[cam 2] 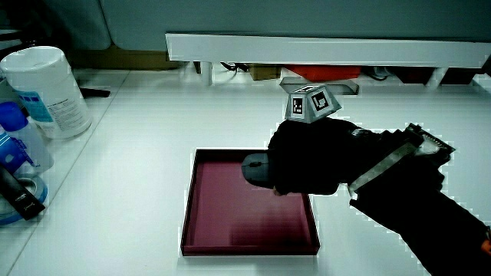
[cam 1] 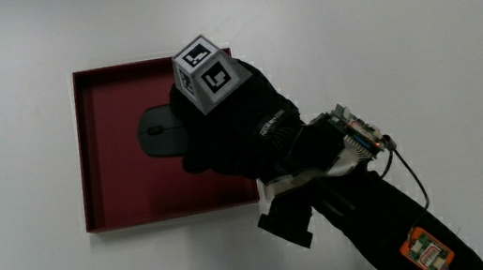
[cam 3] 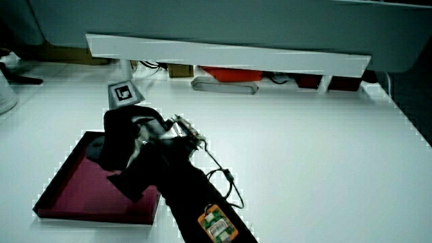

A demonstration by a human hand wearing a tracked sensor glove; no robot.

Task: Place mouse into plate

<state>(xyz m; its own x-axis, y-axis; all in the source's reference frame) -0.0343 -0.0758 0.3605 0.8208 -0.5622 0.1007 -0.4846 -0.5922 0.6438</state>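
One gloved hand (cam 1: 240, 121) w/ one cube (cam 1: 209, 71) is grasping one dark mouse (cam 1: 161, 132) over the single red plate (cam 1: 129, 208) on the table (cam 1: 3, 55), while one white canister (cam 2: 47, 90) is standing nr the table's edge.

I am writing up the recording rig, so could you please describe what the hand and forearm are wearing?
The hand wears a black fabric glove with small white lettering on its back. A grey cube with black-and-white square markers sits on top. At the wrist is a small green circuit board with a thin black cable trailing along the black sleeve, which carries an orange and green tag.
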